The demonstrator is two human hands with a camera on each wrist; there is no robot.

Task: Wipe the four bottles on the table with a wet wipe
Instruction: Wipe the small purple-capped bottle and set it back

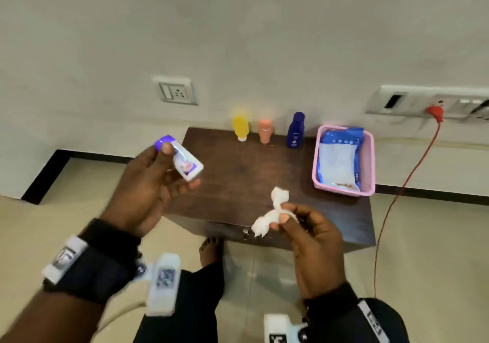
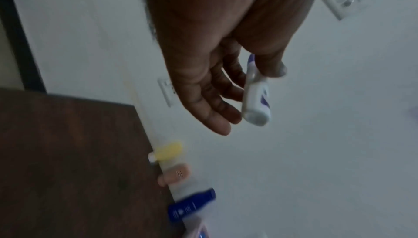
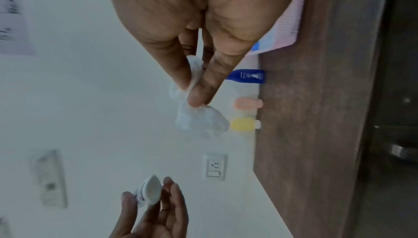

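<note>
My left hand (image 1: 156,176) holds a small white bottle with a purple cap (image 1: 182,158) above the table's left edge, thumb on its neck; the same bottle (image 2: 256,97) hangs from the thumb in the left wrist view. My right hand (image 1: 304,226) pinches a crumpled white wet wipe (image 1: 272,211) over the table's front, apart from the bottle. At the back of the dark wooden table (image 1: 238,184) stand a yellow bottle (image 1: 240,128), a peach bottle (image 1: 265,130) and a dark blue bottle (image 1: 296,131).
A pink basket (image 1: 369,162) holding a blue wet-wipe pack (image 1: 340,157) sits on the table's right side. A red plug and cord (image 1: 412,162) hang from the wall sockets at right. My bare foot (image 1: 210,252) is on the floor by the table's front.
</note>
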